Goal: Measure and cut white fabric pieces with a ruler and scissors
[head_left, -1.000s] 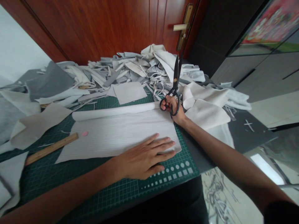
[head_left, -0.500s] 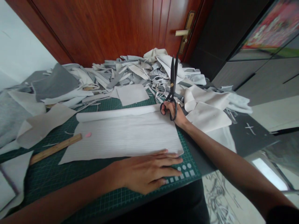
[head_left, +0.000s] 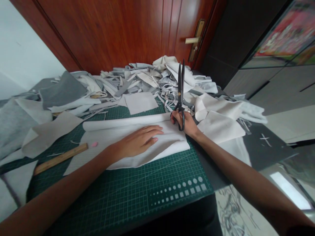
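Note:
My right hand (head_left: 185, 124) is shut on the black handles of a pair of tailor's shears (head_left: 180, 88), which stand upright with closed blades. It rests at the right end of a white fabric roll (head_left: 123, 123). My left hand (head_left: 137, 141) lies flat on a white fabric sheet (head_left: 169, 145), fingers spread and pressing creases into the cloth. Both lie on a green cutting mat (head_left: 128, 183). Left of the sheet are a wooden ruler (head_left: 60, 159) and a small piece of pink tailor's chalk (head_left: 94, 144).
A heap of white and grey fabric scraps (head_left: 137, 78) rises behind the mat against a wooden door (head_left: 110, 32) with a brass handle (head_left: 193, 40). More cloth pieces (head_left: 220, 127) lie to the right, beside a dark table surface (head_left: 265, 146).
My left hand has slid forward from the near edge onto the middle of the sheet, drawing the cloth away and creasing it. More mat shows in front. My right hand has barely moved.

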The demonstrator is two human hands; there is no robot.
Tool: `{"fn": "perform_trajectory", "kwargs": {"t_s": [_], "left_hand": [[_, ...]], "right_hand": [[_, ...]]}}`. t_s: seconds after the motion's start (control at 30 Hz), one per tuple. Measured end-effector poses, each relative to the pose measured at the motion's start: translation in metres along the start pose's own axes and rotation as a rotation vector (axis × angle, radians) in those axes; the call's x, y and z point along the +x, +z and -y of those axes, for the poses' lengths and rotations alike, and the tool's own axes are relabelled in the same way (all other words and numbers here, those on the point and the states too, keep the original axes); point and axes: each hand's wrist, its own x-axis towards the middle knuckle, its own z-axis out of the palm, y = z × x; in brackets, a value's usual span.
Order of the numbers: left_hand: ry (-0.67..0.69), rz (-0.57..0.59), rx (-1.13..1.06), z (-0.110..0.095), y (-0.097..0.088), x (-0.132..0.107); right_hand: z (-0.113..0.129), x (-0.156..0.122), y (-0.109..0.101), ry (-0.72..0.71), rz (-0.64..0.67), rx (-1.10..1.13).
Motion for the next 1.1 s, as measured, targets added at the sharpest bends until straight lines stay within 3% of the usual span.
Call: {"fn": "perform_trajectory", "kwargs": {"t_s": [0.27,0.53,0.8,1.1], "left_hand": [[-0.095,-0.200,0.181,0.023,0.011,-0.004],[-0.247,-0.409,0.401,0.039,-0.002,-0.006],[-0.437,-0.429,0.461,0.080,-0.014,-0.017],[-0.637,-0.395,0.502,0.101,-0.037,-0.018]], "right_hand": [[-0.007,0.005,-0.015,-0.162,-0.066,-0.475],[-0.010,0.008,-0.028,-0.288,-0.093,-0.821],[-0.018,0.011,-0.048,-0.281,-0.107,-0.987],[-0.035,0.015,-0.068,-0.224,-0.110,-1.026]]}}
